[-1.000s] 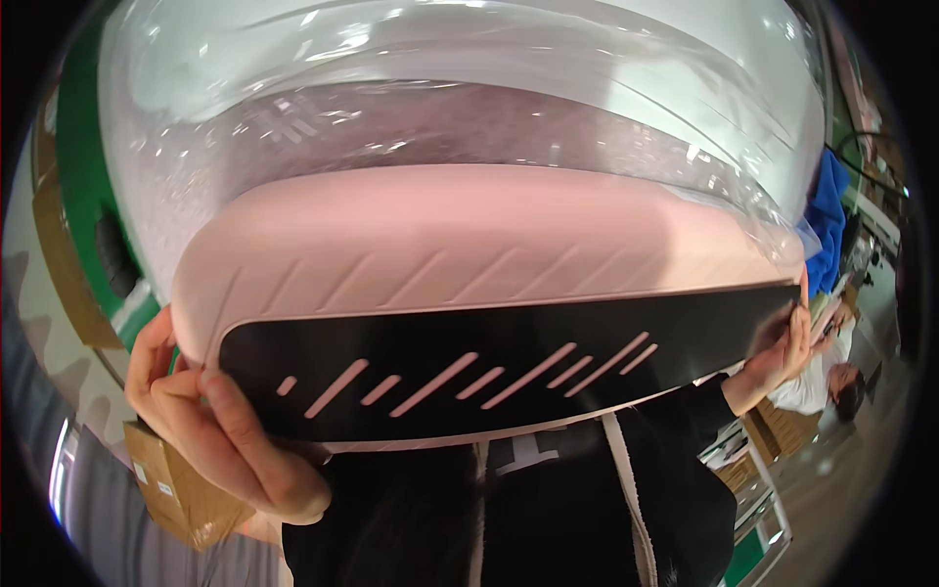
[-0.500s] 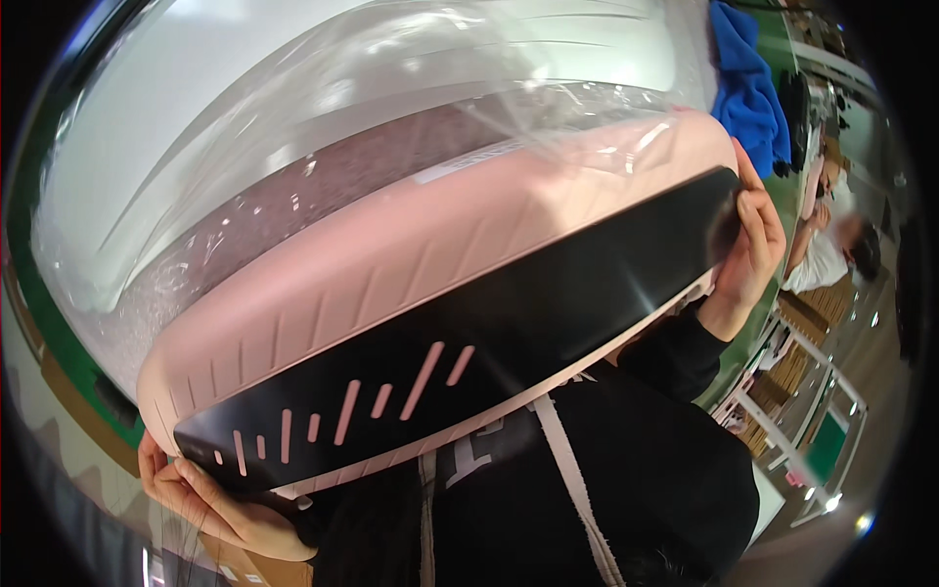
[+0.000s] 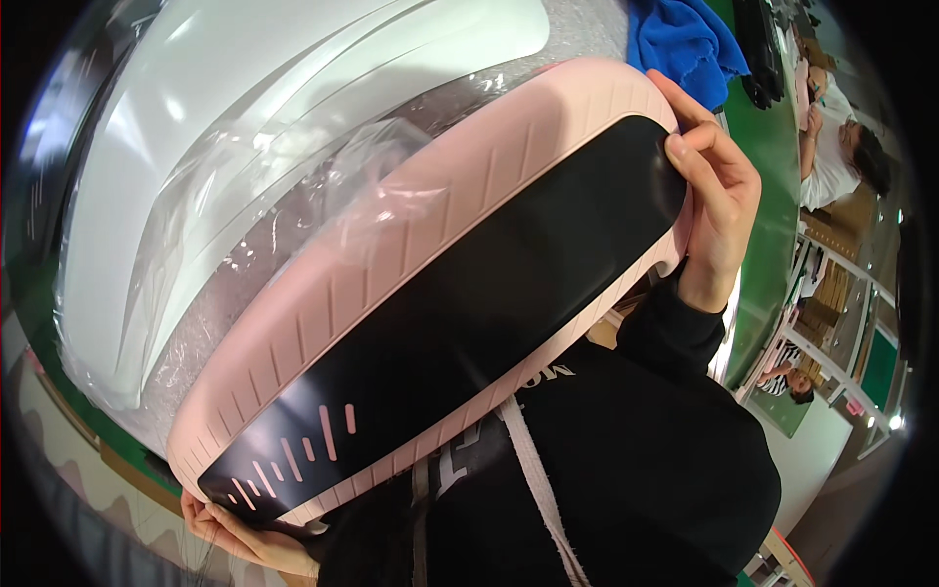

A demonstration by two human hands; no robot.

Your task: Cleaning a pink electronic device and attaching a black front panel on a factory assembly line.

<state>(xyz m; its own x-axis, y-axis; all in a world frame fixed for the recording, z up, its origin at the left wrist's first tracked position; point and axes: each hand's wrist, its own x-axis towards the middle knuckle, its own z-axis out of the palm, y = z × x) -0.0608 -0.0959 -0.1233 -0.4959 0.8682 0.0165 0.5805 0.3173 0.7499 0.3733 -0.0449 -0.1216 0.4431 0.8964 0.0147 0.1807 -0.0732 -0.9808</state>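
Note:
Between my hands, a long rounded pink plate-like device slants from lower left to upper right. Ridges run along its pink border, and its black panel has several slim pink bars towards the left end. My left hand is closed on the lower left end, partly hidden beneath it. At the upper right end, my right hand grips the edge, with a fingertip near the panel's rim and other fingers behind. Crumpled clear plastic film lies against the far pink side.
Beyond the device, large white curved pieces lie in clear plastic. A blue cloth sits at the far right on a green surface. Cardboard boxes and a person in white are further right.
The device has tilted more steeply, its right end rising with my right hand. Less plastic film lies over its right part. The whole view has also shifted.

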